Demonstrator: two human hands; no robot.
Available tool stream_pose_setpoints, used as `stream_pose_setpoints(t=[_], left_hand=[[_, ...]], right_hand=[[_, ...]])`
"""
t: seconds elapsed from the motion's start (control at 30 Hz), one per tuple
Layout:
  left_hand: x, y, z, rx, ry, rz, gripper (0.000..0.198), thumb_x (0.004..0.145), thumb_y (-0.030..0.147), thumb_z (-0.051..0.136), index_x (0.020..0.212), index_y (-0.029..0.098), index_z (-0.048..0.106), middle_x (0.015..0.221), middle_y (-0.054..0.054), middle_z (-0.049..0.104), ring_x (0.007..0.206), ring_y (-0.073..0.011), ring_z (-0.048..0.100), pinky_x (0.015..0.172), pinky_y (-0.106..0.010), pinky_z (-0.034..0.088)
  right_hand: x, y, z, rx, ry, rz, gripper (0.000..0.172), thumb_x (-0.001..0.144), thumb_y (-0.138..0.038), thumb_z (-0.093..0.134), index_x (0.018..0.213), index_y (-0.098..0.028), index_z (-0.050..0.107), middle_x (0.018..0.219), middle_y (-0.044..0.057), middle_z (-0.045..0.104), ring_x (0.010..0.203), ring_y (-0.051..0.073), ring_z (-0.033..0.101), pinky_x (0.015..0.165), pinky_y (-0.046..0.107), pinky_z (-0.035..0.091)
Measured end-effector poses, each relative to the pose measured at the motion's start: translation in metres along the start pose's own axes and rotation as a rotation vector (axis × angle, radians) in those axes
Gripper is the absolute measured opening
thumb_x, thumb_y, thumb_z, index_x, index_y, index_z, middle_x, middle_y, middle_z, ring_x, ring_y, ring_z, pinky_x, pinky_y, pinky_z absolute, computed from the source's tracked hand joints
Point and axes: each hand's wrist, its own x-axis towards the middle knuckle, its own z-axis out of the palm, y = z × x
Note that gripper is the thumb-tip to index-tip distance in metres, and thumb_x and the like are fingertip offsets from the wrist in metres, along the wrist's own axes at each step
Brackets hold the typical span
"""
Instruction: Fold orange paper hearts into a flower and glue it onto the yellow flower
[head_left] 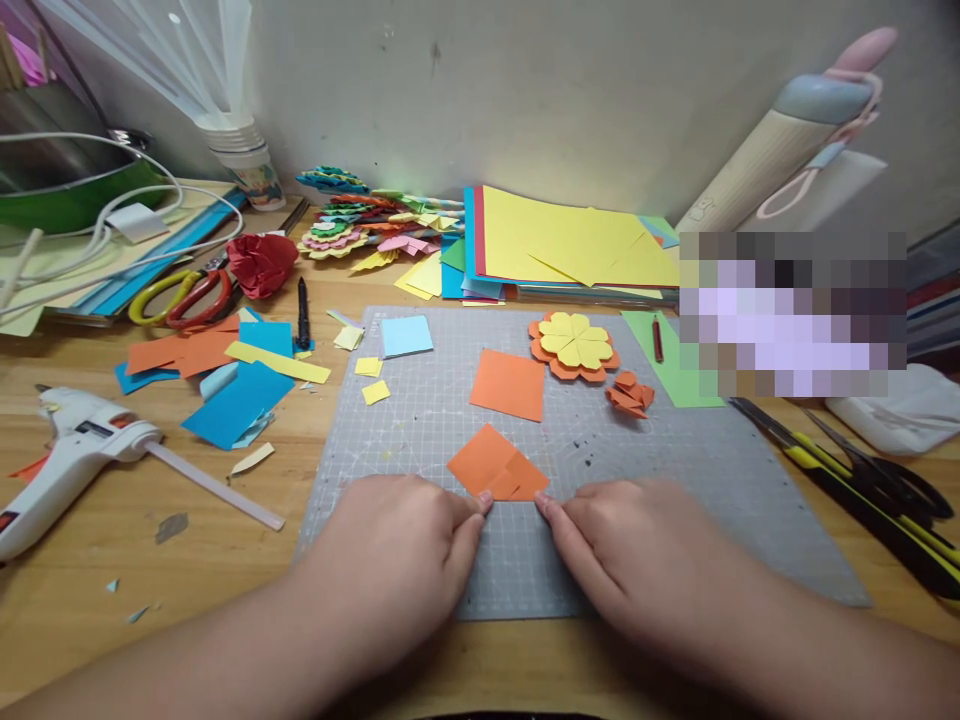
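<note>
A folded piece of orange paper [489,460] lies on the grey cutting mat [420,430], its near edge creased straight. My left hand [409,535] presses on the left end of that crease with thumb and curled fingers. At the right end, my right hand [626,545] does the same, its fingers also curled in. Just beyond is a square stack of orange paper [508,385]. Farther back right sit a yellow and orange paper flower [576,345] and a small bundle of folded orange pieces [631,395].
On the left lie a glue gun [90,440] with a glue stick, blue paper scraps [240,405] and scissors [199,295]. Light-blue paper squares [407,336] rest on the mat. Colored sheets [577,240] are stacked behind. A utility knife [855,490] and black scissors [900,480] are at right.
</note>
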Motion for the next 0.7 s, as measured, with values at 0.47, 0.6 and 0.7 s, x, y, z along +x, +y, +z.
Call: stream_pose_setpoints(t=[0.47,0.6,0.7], left_hand=[[-0.003,0.006,0.005,0.169,0.003,0.045,0.049,0.094,0.03,0.029,0.07,0.02,0.07,0.057,-0.008,0.069,0.046,-0.0197,0.059,0.046,-0.03,0.021],[-0.001,0.001,0.007,0.053,0.059,0.06,0.04,0.092,0.028,0.035,0.066,0.02,0.065,0.064,-0.005,0.066,0.058,-0.02,0.059,0.053,-0.03,0.035],[0.004,-0.004,0.007,-0.04,0.154,0.087,0.031,0.09,0.025,0.041,0.07,0.019,0.064,0.074,-0.005,0.062,0.073,-0.022,0.057,0.065,-0.035,0.042]], right_hand=[[0.002,0.003,0.01,0.127,0.353,-0.162,0.037,0.092,-0.021,0.038,0.063,-0.017,0.061,0.057,0.004,0.058,0.051,0.016,0.052,0.05,0.032,0.029],[0.008,-0.002,0.02,0.221,0.37,-0.302,0.025,0.093,-0.017,0.041,0.088,-0.014,0.066,0.085,0.009,0.064,0.077,0.021,0.057,0.067,0.034,0.043],[0.017,0.0,0.026,0.225,0.345,-0.283,0.023,0.094,-0.017,0.044,0.088,-0.013,0.065,0.088,0.011,0.063,0.081,0.022,0.055,0.07,0.035,0.045]])
